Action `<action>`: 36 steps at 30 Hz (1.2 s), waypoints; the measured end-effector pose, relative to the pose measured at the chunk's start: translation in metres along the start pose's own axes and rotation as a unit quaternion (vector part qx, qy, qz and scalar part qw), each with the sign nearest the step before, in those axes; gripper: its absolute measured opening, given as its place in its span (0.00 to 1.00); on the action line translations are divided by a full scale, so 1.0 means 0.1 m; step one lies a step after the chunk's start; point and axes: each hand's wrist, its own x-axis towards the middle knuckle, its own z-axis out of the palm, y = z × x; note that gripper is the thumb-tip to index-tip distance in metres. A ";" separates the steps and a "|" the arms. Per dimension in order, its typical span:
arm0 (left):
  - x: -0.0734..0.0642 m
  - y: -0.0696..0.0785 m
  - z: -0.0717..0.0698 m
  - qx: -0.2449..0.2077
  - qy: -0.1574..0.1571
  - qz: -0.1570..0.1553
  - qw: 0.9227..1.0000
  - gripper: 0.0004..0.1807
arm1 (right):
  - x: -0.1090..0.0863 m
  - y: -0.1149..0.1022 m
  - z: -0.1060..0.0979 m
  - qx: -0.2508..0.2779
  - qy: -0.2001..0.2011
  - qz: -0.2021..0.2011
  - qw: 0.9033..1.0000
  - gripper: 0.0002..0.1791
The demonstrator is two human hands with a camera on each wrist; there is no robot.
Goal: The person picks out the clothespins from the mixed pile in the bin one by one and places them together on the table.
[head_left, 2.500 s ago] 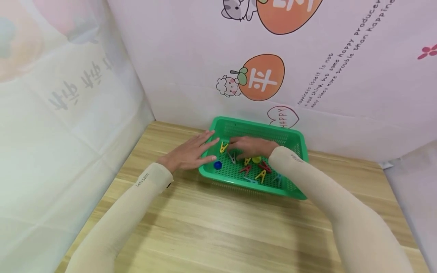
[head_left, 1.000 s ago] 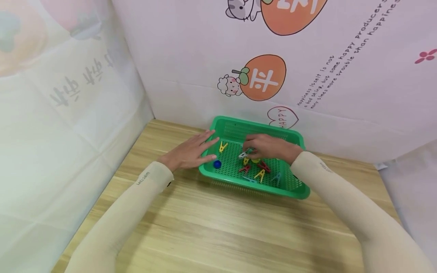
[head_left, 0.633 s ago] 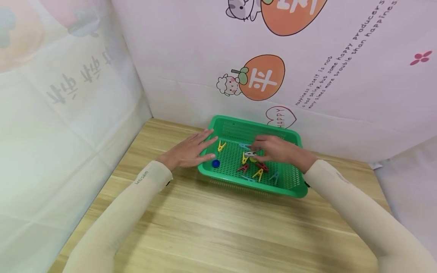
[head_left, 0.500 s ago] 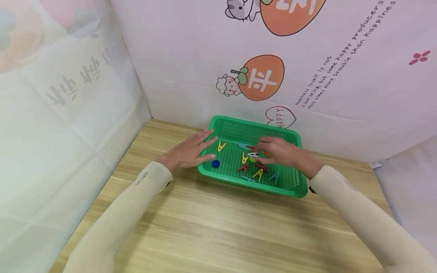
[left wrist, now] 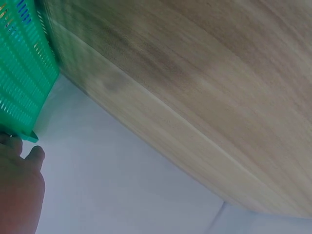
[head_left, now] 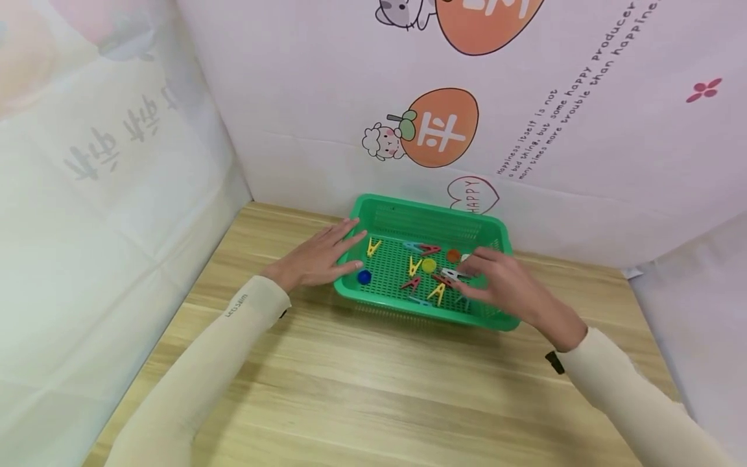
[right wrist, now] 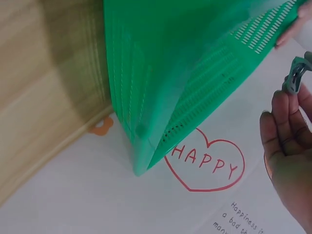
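My right hand (head_left: 508,285) pinches a grey clothespin (head_left: 452,274) between thumb and fingertips, above the right half of the green basket (head_left: 432,217). In the right wrist view the same clothespin (right wrist: 295,75) stands up from the fingertips. My left hand (head_left: 318,256), fingers spread and straight, rests on the basket's left rim. Beneath the right hand lie red, yellow and blue clothespins, among them a yellow clothespin (head_left: 438,294) and a red clothespin (head_left: 411,284). A yellow cap (head_left: 428,265) and an orange cap (head_left: 453,255) lie near the held clothespin. Fingers partly hide a white round piece.
A blue cap (head_left: 364,277) and a yellow clothespin (head_left: 373,246) lie at the basket's left end. The basket stands on a wooden table (head_left: 350,370), close to a printed back wall (head_left: 309,117). Another pale wall (head_left: 140,194) rises on the left.
My right hand has picked up the grey clothespin from the basket's left part and carried it rightward and nearer, uncovering the orange cap. The left hand has stayed on the rim.
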 end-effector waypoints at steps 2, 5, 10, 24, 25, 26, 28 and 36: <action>-0.01 0.01 0.00 -0.002 -0.002 -0.003 1.000 0.45 | -0.07 -0.05 0.00 0.008 0.025 0.007 1.000 0.11; -0.02 0.01 0.00 -0.007 -0.001 -0.007 1.000 0.44 | -0.16 -0.15 0.02 0.015 0.055 0.019 0.998 0.10; -0.03 0.00 0.01 -0.007 0.008 -0.007 1.000 0.44 | -0.30 -0.34 0.06 0.019 0.077 0.060 0.995 0.10; -0.05 0.03 -0.02 -0.019 0.013 -0.002 1.000 0.43 | -0.56 -0.94 0.18 -0.005 0.149 0.121 0.981 0.11; -0.04 0.03 -0.02 -0.018 0.014 -0.001 1.000 0.43 | -0.56 -0.98 0.19 -0.009 0.152 0.122 0.981 0.12; -0.05 0.03 -0.02 -0.016 0.013 -0.002 1.000 0.44 | -0.56 -1.01 0.20 -0.010 0.154 0.122 0.980 0.12; -0.04 0.01 -0.01 -0.014 0.010 -0.002 1.000 0.44 | -0.56 -1.08 0.22 -0.007 0.155 0.121 0.980 0.12; -0.02 0.02 -0.01 -0.019 0.009 -0.001 1.000 0.44 | -0.58 -1.34 0.38 -0.002 0.150 0.141 0.979 0.14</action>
